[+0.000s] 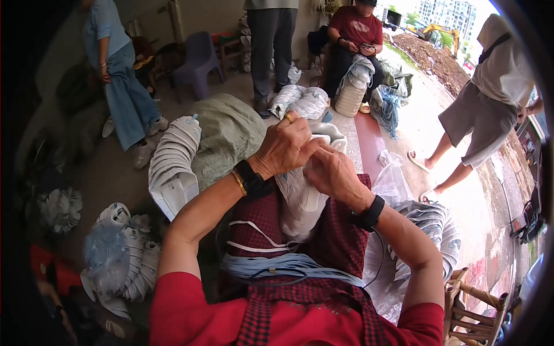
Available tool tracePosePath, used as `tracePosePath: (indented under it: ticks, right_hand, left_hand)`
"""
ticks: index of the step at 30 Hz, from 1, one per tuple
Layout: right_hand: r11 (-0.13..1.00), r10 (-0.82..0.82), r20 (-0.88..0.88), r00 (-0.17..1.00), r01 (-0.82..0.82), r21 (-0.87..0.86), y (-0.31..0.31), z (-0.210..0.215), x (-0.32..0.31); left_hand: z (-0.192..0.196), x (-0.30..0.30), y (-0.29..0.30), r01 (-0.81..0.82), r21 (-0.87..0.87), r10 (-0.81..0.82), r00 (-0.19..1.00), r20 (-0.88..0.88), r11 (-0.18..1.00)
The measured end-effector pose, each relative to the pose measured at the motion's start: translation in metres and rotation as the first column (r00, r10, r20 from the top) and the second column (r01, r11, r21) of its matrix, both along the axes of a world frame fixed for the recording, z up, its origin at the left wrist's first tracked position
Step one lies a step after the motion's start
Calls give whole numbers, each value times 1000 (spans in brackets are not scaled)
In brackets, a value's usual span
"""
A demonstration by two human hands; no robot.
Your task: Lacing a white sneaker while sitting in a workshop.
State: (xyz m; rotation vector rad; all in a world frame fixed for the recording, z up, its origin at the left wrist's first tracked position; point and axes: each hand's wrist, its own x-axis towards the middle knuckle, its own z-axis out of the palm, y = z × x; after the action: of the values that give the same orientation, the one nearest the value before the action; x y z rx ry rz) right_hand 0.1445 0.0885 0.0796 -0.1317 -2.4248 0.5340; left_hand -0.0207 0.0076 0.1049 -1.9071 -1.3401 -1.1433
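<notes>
A white shoe upper (300, 202) stands between my knees, its toe end toward me and its grey-lined collar (336, 134) beyond my hands. My left hand (287, 145) is closed over its upper left side, the fingers bent. Close against it, my right hand (334, 173) is closed in a pinch, slightly blurred. Whatever the fingertips grip is hidden. A bundle of light blue laces (294, 268) lies across my lap, over a dark red checked apron (340, 242). One white lace (254, 233) loops on my left thigh.
Stacked white shoe uppers (173, 155) lean on a green sack (225, 130) at left; more stacks (430, 230) lie right, beside clear plastic. A bamboo chair (476, 311) stands at lower right. Several people are around, one seated person (358, 34) ahead. A purple chair (199, 63) stands behind.
</notes>
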Motion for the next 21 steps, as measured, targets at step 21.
tracePosePath:
  ticks: [21]
  right_hand:
    - [832, 202, 103, 974, -115, -542, 84, 4, 39]
  left_hand:
    - [-34, 24, 46, -168, -477, 369, 853, 368, 863]
